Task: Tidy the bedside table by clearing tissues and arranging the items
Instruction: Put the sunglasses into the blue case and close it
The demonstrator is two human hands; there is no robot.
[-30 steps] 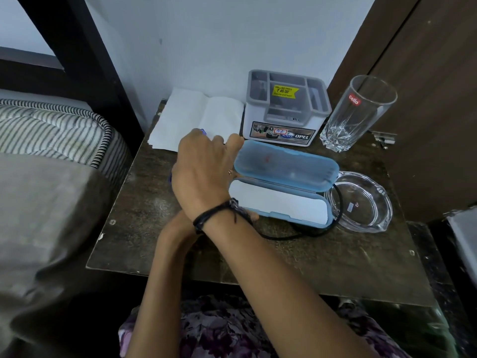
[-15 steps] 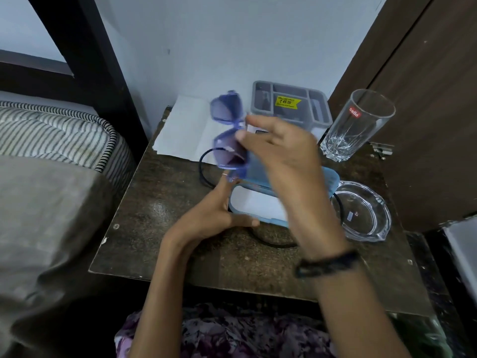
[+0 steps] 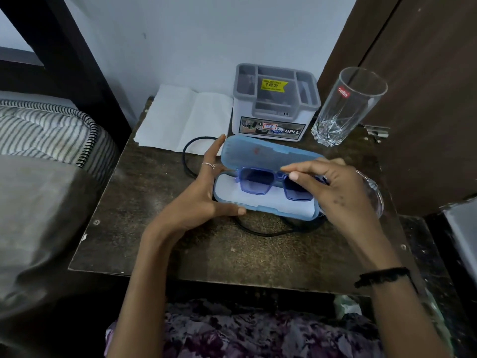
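The glasses case (image 3: 265, 177) lay open in the middle of the bedside table (image 3: 206, 244), lid tipped back, and everything else sat around it. The blue sunglasses (image 3: 260, 180) rested inside it on the white lining, lenses facing up. The right hand (image 3: 333, 192) pinched the sunglasses at the bridge between thumb and fingers. The left hand (image 3: 204, 192) was spread around the case's left end, thumb along the front edge and fingers up beside the lid (a ring showed on one finger). Behind the case stood a grey organizer (image 3: 273, 104); behind and to its left lay a flat white tissue (image 3: 180, 117); behind and to its right stood a drinking glass (image 3: 346, 107). A black cord (image 3: 191, 156) looped out from under the case.
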